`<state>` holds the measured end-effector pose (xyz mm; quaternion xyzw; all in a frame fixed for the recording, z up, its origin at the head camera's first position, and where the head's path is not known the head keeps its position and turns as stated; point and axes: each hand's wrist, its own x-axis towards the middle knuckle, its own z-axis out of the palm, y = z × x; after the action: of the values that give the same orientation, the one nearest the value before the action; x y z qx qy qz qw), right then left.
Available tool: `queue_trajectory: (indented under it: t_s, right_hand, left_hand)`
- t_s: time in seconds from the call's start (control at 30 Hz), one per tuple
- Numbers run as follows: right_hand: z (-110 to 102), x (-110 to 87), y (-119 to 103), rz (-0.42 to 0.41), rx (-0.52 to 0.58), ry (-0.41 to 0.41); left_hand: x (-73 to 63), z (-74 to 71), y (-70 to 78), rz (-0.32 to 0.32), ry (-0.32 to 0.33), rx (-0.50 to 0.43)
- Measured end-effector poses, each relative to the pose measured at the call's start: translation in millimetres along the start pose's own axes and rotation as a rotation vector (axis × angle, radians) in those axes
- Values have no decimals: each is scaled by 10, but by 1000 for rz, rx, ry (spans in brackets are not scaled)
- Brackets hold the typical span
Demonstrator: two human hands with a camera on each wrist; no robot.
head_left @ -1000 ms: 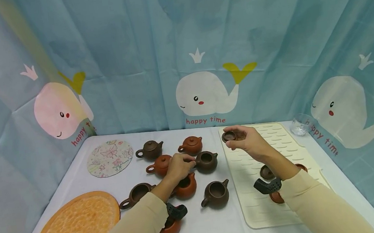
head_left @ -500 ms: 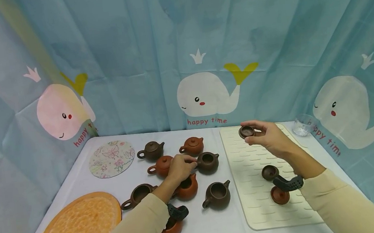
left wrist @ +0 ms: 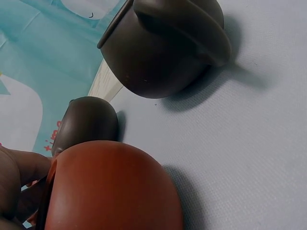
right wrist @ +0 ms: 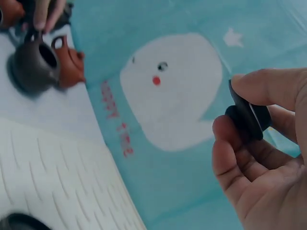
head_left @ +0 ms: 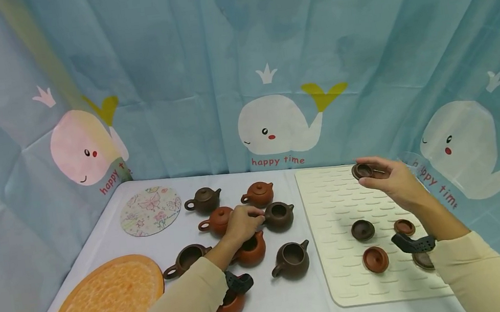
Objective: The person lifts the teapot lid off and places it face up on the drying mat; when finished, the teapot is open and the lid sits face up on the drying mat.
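My right hand (head_left: 398, 180) pinches a small dark brown teapot lid (head_left: 363, 171), its hollow underside turned to the head camera, above the far part of the cream mat. In the right wrist view thumb and fingers grip the lid (right wrist: 247, 117) by its edge. My left hand (head_left: 245, 223) pinches the handle of a lidless dark brown teapot (head_left: 280, 217), which stands with its spout to the right. Below that hand is a lidless reddish teapot (head_left: 252, 251), partly hidden; it fills the front of the left wrist view. A lidded reddish teapot (head_left: 217, 221) sits just left of the hand.
Several lids, including a dark one (head_left: 362, 230) and a reddish one (head_left: 375, 259), lie on the cream mat (head_left: 339, 290). Other teapots, some lidded, stand around the left forearm. A bread-patterned round mat (head_left: 109, 306), a floral disc (head_left: 151, 211) and a clear cup (head_left: 410, 158) lie outward.
My right hand has carried the dark lid rightward across the far part of the mat, uncovering lids that the forearm hid. The left hand stays at the dark teapot's handle.
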<state>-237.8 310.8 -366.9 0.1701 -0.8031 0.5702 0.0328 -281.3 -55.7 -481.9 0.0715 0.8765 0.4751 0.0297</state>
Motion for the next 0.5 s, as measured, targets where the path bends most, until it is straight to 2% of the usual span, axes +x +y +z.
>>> queue_trajectory:
  t_s: [0.2,0.4,0.5]
  right_hand:
    - [-170,-77,174,-5,-11,20]
    - [-252,-132,350,-10,-96,61]
    - [-301,-166,440,22,-145,71]
  left_hand:
    - [10,6,-17,2,-1,9]
    - [15,6,-15,0,5,8]
    - [18,6,-12,-2,2,5]
